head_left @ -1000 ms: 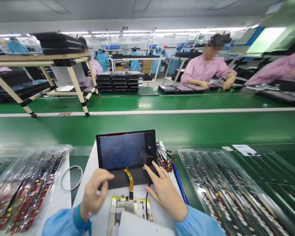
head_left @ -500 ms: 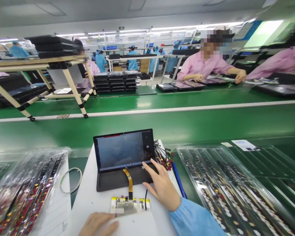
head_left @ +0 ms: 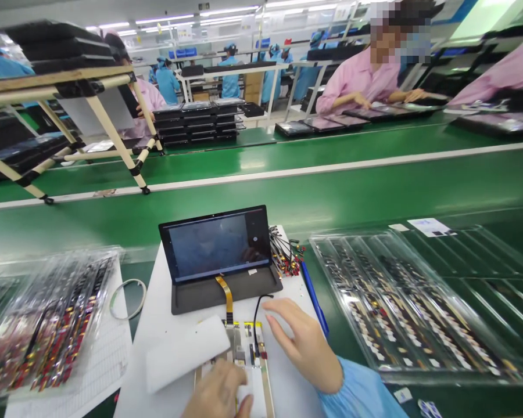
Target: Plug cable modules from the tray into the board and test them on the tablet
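Observation:
A tablet screen (head_left: pixel 215 244) stands tilted in a dark grey holder (head_left: pixel 244 290). An orange flat cable (head_left: pixel 226 296) runs from it to an exposed circuit board (head_left: pixel 242 342). My left hand (head_left: pixel 220 389) is over the lower part of the board, fingers bent together; what they grip, if anything, is hidden. Beside it, a white block (head_left: pixel 187 354) lies slanted, partly across the board's left side. A thin black cable (head_left: pixel 255 325) rises from the board and curves right. Near its free end is my right hand (head_left: pixel 305 342), thumb and fingers apart, holding nothing.
Clear trays of parts lie at left (head_left: pixel 74 325) and right (head_left: pixel 401 302). A blue pen (head_left: pixel 314 299) and a bunch of small cables (head_left: pixel 285 255) border the white work surface (head_left: pixel 150 325). A white cable ring (head_left: pixel 128 299) lies left. Co-workers sit beyond the green bench (head_left: pixel 226 186).
My right hand has drawn back from the screen to the black cable. The white block now lies slanted at the left, uncovering more board. My left hand has moved right onto the board.

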`<action>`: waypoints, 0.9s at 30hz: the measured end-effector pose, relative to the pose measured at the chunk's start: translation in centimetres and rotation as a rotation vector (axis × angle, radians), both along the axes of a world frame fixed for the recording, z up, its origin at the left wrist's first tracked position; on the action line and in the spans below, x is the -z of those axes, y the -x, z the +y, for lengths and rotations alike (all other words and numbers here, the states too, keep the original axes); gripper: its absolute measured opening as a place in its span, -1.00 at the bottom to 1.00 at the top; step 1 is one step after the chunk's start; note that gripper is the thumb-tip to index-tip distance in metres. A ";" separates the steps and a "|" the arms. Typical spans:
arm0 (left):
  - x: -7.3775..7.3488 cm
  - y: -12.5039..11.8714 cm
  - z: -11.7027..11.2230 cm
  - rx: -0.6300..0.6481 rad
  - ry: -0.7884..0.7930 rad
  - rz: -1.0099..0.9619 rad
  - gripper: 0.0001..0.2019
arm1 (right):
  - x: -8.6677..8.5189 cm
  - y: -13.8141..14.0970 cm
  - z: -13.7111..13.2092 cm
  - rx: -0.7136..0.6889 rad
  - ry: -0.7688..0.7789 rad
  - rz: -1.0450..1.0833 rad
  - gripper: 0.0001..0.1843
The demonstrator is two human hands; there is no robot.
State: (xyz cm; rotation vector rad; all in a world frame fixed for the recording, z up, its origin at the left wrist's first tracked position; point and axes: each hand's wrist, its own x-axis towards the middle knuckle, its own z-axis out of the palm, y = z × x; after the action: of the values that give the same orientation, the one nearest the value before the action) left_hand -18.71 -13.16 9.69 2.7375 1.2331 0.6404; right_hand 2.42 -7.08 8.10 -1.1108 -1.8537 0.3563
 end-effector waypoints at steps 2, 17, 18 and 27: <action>0.7 -2.6 0.2 -0.051 0.006 0.108 -0.82 | 0.3 0.1 -1.8 -0.057 0.139 0.083 -0.81; 0.8 -7.6 1.1 -0.436 -0.099 0.399 -0.87 | 2.9 1.8 -5.4 -0.037 0.091 0.091 -0.81; 0.7 -7.7 1.1 -0.445 -0.092 0.384 -0.87 | 2.9 1.8 -5.2 -0.026 0.079 0.094 -0.82; -0.7 -5.7 0.9 -0.337 -0.228 0.055 -0.79 | 1.2 1.2 -5.7 -0.093 0.060 0.158 -0.84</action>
State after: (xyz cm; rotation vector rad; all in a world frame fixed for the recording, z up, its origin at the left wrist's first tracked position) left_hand -13.02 -12.24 10.35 2.7600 1.7587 0.7829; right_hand 1.20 -12.76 6.92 -1.0087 -1.7678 0.5417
